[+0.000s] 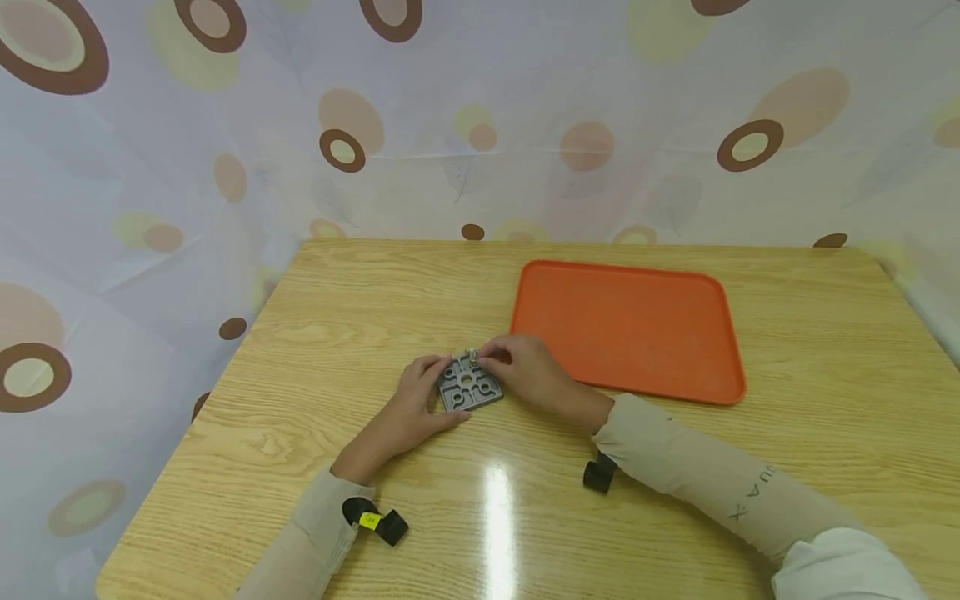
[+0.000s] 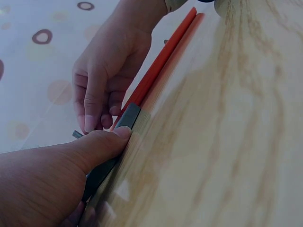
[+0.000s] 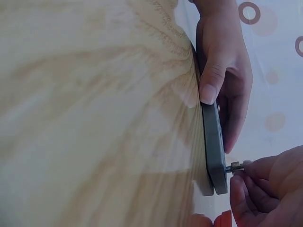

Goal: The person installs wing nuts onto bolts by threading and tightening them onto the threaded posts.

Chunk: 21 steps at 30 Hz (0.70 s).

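Observation:
A square grey metal plate (image 1: 468,395) with a centre hole and raised ribs and rings lies on the wooden table. My left hand (image 1: 411,410) grips it from the left, thumb along the near edge and fingers at the far left side. At the far right corner, my right hand (image 1: 534,371) pinches a small bolt (image 3: 235,167) between thumb and fingertips. In the right wrist view the bolt's threaded shank meets the face of the plate (image 3: 216,151); how deep it sits is hidden. The left wrist view shows the plate edge-on under the left thumb (image 2: 120,135).
An orange tray (image 1: 637,333) rests on the table (image 1: 360,292) behind and right of the plate, close to the right hand. Beyond the table's back edge hangs a white cloth (image 1: 420,192) with coloured circles. Both forearms wear beige sleeves (image 1: 690,458) with black wrist-mounted devices (image 1: 598,473).

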Each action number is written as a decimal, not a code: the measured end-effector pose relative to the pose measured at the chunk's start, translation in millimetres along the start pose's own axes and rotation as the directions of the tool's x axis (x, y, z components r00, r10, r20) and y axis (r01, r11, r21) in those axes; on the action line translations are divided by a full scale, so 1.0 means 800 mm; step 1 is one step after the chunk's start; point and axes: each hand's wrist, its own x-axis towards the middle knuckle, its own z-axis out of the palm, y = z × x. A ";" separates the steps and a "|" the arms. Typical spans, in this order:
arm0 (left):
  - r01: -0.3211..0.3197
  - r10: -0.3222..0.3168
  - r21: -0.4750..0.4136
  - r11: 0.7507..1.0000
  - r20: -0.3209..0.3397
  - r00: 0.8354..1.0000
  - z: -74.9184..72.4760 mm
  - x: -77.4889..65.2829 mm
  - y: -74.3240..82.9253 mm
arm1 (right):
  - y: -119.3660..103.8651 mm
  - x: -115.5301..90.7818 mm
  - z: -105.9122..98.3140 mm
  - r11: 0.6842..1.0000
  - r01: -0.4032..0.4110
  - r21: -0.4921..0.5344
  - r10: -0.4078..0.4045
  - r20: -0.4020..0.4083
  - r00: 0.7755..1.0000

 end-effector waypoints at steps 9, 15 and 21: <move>-0.008 0.008 0.010 1.000 0.002 1.000 0.000 0.000 -0.001 | -0.001 0.003 0.007 0.999 -0.042 -0.002 0.042 -0.038 0.998; -0.008 0.008 0.004 1.000 0.002 1.000 0.000 -0.001 -0.001 | -0.004 0.004 0.009 0.998 -0.066 0.007 0.066 -0.010 0.998; -0.002 0.002 -0.003 1.000 0.009 1.000 -0.001 -0.001 0.000 | -0.006 0.005 0.010 0.998 -0.054 0.025 0.054 0.014 0.998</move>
